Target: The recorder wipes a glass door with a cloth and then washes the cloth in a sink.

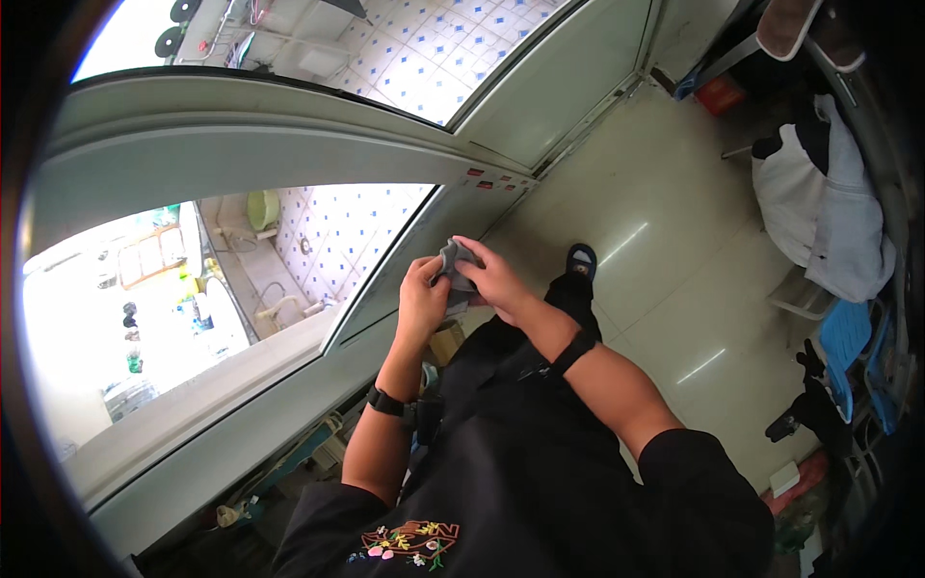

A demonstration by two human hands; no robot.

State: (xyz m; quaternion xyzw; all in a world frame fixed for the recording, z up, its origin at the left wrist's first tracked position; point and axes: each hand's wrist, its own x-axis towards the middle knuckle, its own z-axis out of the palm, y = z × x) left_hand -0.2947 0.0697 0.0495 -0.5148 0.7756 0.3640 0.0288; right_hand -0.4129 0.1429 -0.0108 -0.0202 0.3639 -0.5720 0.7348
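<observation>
We hold a small grey cloth point(455, 262) in the middle of the frame, all bunched up and soft, with our left hand point(422, 297) pinching its lower edge and our right hand point(493, 279) closed over its top. Under our hands we see a shiny pale floor point(665, 250) and one dark shoe point(580, 260). A big window point(231, 289) fills the left of the frame, and white and blue clothes point(829, 212) hang at the right edge.
</observation>
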